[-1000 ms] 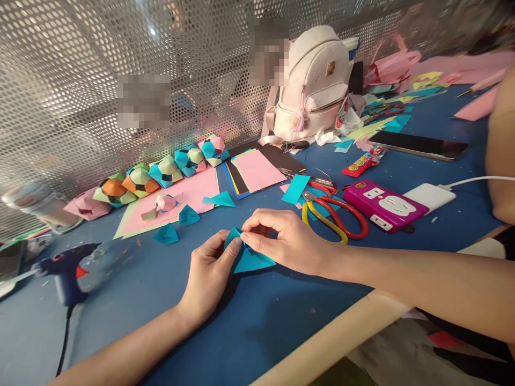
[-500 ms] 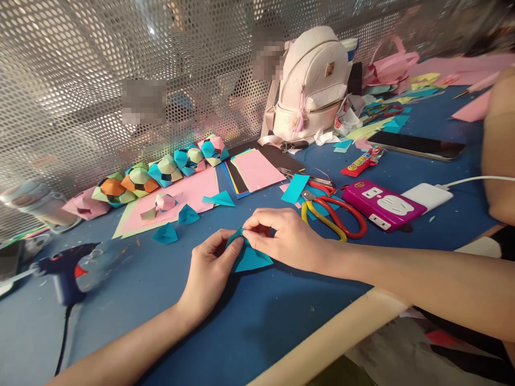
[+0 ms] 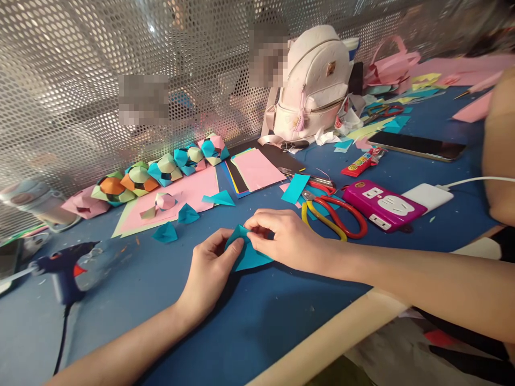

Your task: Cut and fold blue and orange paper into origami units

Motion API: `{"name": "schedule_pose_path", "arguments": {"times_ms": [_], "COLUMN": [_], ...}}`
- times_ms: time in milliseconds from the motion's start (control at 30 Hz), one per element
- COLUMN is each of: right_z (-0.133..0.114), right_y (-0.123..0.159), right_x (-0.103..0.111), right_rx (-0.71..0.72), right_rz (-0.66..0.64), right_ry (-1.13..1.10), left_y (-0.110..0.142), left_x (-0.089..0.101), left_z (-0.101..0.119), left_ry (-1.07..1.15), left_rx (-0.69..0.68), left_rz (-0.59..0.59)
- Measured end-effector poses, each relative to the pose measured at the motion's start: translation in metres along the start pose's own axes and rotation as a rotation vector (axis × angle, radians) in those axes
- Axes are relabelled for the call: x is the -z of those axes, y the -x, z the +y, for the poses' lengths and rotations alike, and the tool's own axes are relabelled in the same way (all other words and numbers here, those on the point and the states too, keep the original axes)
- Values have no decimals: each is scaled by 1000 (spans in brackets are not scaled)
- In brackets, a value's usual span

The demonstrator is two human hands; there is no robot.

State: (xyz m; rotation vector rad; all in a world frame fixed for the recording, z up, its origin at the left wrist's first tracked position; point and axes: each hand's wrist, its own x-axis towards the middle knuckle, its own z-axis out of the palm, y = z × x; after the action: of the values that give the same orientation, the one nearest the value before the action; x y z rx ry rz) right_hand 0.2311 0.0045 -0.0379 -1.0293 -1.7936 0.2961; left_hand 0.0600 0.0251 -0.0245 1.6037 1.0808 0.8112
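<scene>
A piece of folded blue paper [image 3: 250, 258] is pinched between both hands just above the blue tabletop [image 3: 161, 300]. My left hand [image 3: 213, 262] grips its left side, thumb on top. On the upper right side, my right hand [image 3: 277, 236] is closed, with thumb and fingertips on the paper; its folded fingers partly hide the sheet. Several folded blue paper pieces, one of them a small pointed unit [image 3: 188, 214], lie beyond my left hand. Scissors [image 3: 341, 214] with red and yellow handles rest just past my right wrist.
A glue gun [image 3: 66, 271] stands at the left. Along the perforated metal screen [image 3: 80, 69] runs a row of folded paper balls [image 3: 139, 179]. Pink paper sheets [image 3: 257, 169], a white backpack [image 3: 309, 86], a purple power strip [image 3: 382, 205] and a phone [image 3: 418, 146] sit farther back.
My right fingertips have shifted slightly right and off the paper's top corner, so more of that corner shows. My left hand has barely moved.
</scene>
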Motion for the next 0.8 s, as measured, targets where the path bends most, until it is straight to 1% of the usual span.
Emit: {"name": "schedule_pose_path", "arguments": {"times_ms": [133,200,300,400,500,633,800], "right_z": [3,3,4,5,3,-2,-4], "right_y": [0,-1,-1,-1,-1,0,1], "right_x": [3,4,5,4,2,1,2], "right_rx": [51,56,50,71,86,70,4], "right_rz": [-7,-16,-38,-43,-51,-76,-87], "right_ry": [41,41,38,46,50,32,36], "left_y": [-7,-10,-11,-10,-9,-7,-5], "left_x": [8,13,16,13,10,9,5], "left_z": [5,8,14,17,14,9,7], "left_ry": [57,50,-4,-125,-191,-189,-138], "left_rx": [141,168,152,74,22,18,17], "left_rz": [-128,-133,-139,-151,-121,-93,-64]}}
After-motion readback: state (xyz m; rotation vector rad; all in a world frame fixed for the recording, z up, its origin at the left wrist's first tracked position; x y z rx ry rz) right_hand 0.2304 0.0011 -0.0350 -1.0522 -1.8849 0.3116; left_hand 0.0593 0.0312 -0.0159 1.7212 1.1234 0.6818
